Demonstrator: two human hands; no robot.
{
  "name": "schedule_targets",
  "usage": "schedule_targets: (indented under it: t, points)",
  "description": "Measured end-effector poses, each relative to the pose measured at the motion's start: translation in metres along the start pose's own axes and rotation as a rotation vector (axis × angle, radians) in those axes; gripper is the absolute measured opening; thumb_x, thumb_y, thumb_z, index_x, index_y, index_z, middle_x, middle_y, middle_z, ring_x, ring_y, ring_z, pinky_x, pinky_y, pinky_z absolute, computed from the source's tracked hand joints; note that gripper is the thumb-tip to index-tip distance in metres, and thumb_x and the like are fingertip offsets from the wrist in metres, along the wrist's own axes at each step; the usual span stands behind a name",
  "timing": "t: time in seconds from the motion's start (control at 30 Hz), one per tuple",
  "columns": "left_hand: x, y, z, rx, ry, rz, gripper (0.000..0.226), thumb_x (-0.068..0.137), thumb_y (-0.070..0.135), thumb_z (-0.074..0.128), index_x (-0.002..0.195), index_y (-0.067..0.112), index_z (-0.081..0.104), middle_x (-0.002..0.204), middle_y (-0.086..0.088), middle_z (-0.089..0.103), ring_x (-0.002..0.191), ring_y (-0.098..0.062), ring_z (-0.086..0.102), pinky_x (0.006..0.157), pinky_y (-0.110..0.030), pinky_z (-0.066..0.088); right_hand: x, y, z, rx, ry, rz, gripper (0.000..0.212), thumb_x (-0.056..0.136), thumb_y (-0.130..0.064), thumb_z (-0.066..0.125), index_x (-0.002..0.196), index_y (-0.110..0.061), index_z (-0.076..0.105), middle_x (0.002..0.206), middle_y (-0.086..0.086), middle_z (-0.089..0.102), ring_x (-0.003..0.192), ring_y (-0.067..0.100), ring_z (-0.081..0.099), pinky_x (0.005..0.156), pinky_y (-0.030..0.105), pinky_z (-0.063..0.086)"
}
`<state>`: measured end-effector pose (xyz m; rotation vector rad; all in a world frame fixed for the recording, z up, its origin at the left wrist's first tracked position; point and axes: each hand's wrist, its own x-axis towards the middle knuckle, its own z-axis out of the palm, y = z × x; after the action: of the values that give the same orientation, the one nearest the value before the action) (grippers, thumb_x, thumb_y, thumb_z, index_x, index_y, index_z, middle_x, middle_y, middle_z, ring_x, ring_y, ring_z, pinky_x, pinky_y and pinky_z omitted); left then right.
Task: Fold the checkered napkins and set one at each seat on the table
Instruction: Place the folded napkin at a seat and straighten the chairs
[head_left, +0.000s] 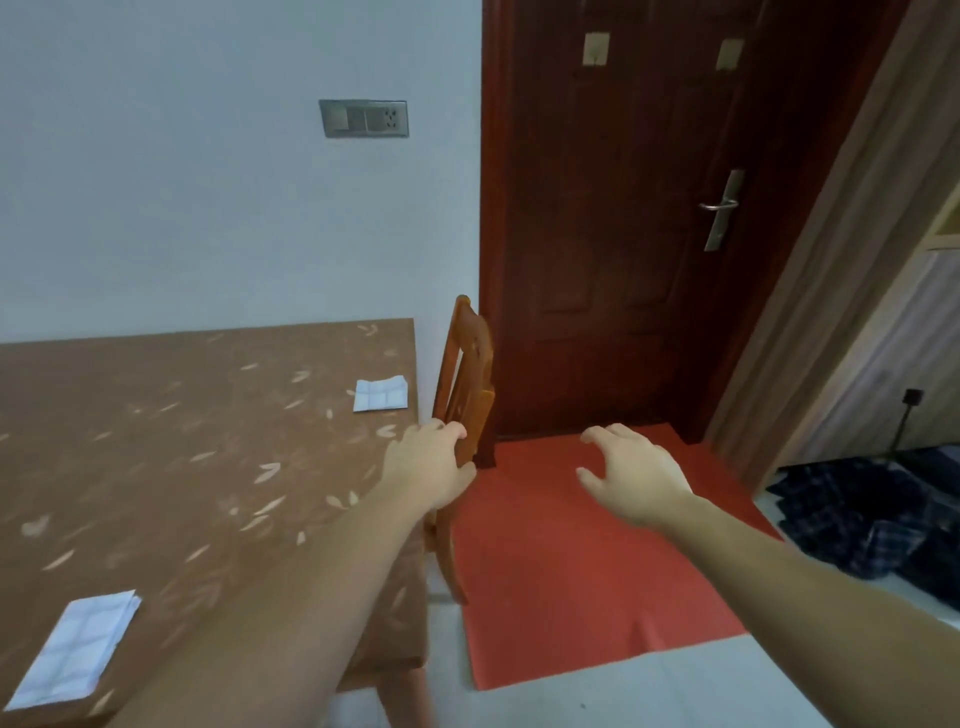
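Nearest, by the near edge of the table (156, 415), lies a folded napkin (78, 649). It is a flat, pale oblong with a faint check of white and light blue, set at a slant. The table wears a brown cloth, smooth and slightly glossy, strewn with pale leaf shapes.

Both bare arms reach forward over the table's right edge. The left hand (426, 467) sits against the lower back of a wooden chair (467, 358). Its fingers and thumb curve about the chair's edge, but the blur hides whether the grip has truly closed on the wood. The right hand (631, 478) hovers over a red floor mat (571, 571), its grip released, fingers spread and loosely bent, holding nothing.

The chair is orange-brown and slatted, and stands tucked tight against the table's right edge. A second folded napkin (380, 395), squarer and with the same check, lies near the table's far right corner, just beside the chair.

On the pale tiled floor to the right lies a rumpled heap of dark plaid cloth (883, 519). Beyond the mat stands a dark red-brown panelled door (623, 234) with a metal lever handle (719, 205). A grey switch-and-socket plate (363, 118) sits on the pale wall above the table.
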<state>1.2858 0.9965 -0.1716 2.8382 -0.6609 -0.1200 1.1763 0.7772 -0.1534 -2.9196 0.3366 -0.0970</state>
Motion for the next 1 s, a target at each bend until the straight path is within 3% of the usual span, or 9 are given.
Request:
schedule_targets:
  t: [0.23, 0.5, 0.73, 1.0]
  points:
    - [0.098, 0.033, 0.011, 0.04, 0.04, -0.11, 0.046, 0.089, 0.047, 0.05, 0.132, 0.03, 0.048, 0.132, 0.002, 0.055, 0.12, -0.025, 0.051, 0.097, -0.045, 0.045, 0.121, 0.08, 0.001, 0.001, -0.031, -0.07, 0.048, 0.092, -0.042, 0.052, 0.137, -0.024, 0.047, 0.132, -0.001, 0.053, 0.117, 0.021, 0.055, 0.096, 0.037, 0.044]
    - [0.166, 0.068, 0.022, 0.056, 0.061, -0.451, 0.047, 0.087, 0.049, 0.05, 0.129, 0.03, 0.048, 0.13, 0.002, 0.054, 0.12, -0.025, 0.05, 0.096, -0.042, 0.041, 0.254, 0.129, 0.011, 0.048, -0.111, -0.354, 0.05, 0.093, -0.046, 0.049, 0.137, -0.025, 0.045, 0.136, 0.0, 0.051, 0.123, 0.023, 0.049, 0.098, 0.04, 0.04]
    - [0.205, 0.057, 0.024, 0.007, 0.083, -0.729, 0.048, 0.088, 0.043, 0.047, 0.135, 0.032, 0.046, 0.139, 0.005, 0.049, 0.129, -0.024, 0.043, 0.103, -0.041, 0.036, 0.35, 0.093, 0.012, 0.093, -0.164, -0.644, 0.047, 0.094, -0.046, 0.045, 0.136, -0.023, 0.049, 0.134, 0.0, 0.055, 0.123, 0.022, 0.05, 0.099, 0.04, 0.039]
    - [0.293, -0.023, 0.055, -0.149, 0.077, -0.94, 0.057, 0.089, 0.048, 0.045, 0.145, 0.035, 0.036, 0.152, 0.007, 0.038, 0.138, -0.023, 0.035, 0.111, -0.043, 0.031, 0.464, 0.028, 0.058, 0.062, -0.201, -0.879, 0.048, 0.094, -0.047, 0.047, 0.136, -0.025, 0.049, 0.134, -0.004, 0.055, 0.124, 0.019, 0.05, 0.102, 0.038, 0.035]
